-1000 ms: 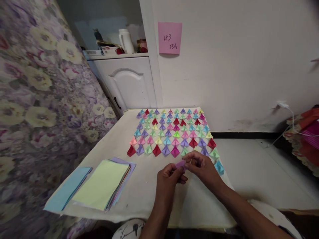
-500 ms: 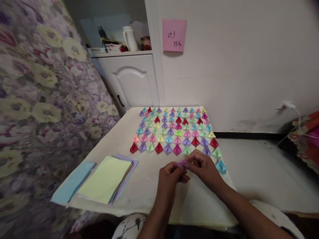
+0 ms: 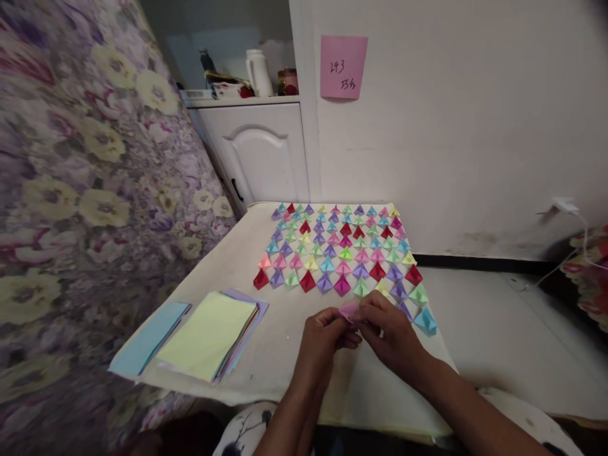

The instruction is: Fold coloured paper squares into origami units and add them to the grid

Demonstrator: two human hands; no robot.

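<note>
Between my two hands is a small folded piece of pink paper [image 3: 349, 310], held above the near part of the table. My left hand [image 3: 323, 335] pinches its left side between thumb and fingers. On its right side, the fingers of my right hand [image 3: 387, 323] are closed on the same paper and partly hide it. Just beyond my hands lie rows of small folded paper pieces [image 3: 342, 284] in red, purple, green, pink, blue and yellow. A blue folded piece [image 3: 426, 321] sits to the right of my right hand.
On the table's left side lie a stack of coloured paper with yellow on top [image 3: 209, 335] and a blue paper stack [image 3: 149, 339]. The cream-covered table [image 3: 213, 266] meets a wall and a white cabinet [image 3: 266, 152]. A floral curtain [image 3: 95, 209] hangs at the left.
The pink paper shows a wider, more opened face than before. My right hand's fingers have shifted slightly on it. The whole view has turned a little to the left.
</note>
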